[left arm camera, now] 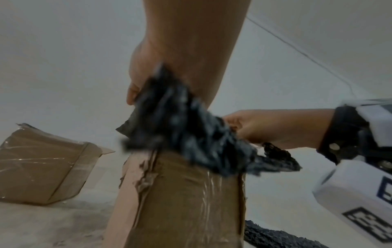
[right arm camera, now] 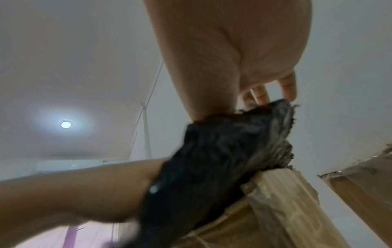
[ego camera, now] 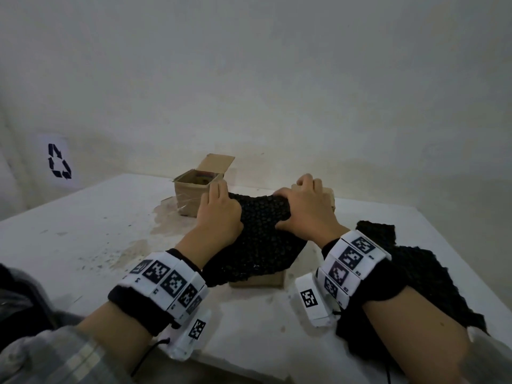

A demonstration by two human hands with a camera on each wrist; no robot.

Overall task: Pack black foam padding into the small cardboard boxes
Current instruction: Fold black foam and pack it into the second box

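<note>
A sheet of black foam padding (ego camera: 260,239) lies draped over the open top of a small cardboard box (ego camera: 257,280) in the middle of the white table. My left hand (ego camera: 219,214) grips the sheet's left part, thumb hooked over its edge (left arm camera: 134,90). My right hand (ego camera: 307,212) holds the right part, fingers curled at the far edge, thumb spread toward me. In the left wrist view the foam (left arm camera: 180,134) is bunched on top of the taped box (left arm camera: 186,201). In the right wrist view the fingers (right arm camera: 265,95) touch the foam (right arm camera: 212,159) above the box's rim (right arm camera: 275,193).
A second small cardboard box (ego camera: 191,198) stands open behind and to the left, its flap raised, something colourful inside. More black foam (ego camera: 424,275) is heaped at my right forearm near the table's right edge. The white table (ego camera: 83,231) is stained. A recycling sign (ego camera: 59,161) hangs on the left wall.
</note>
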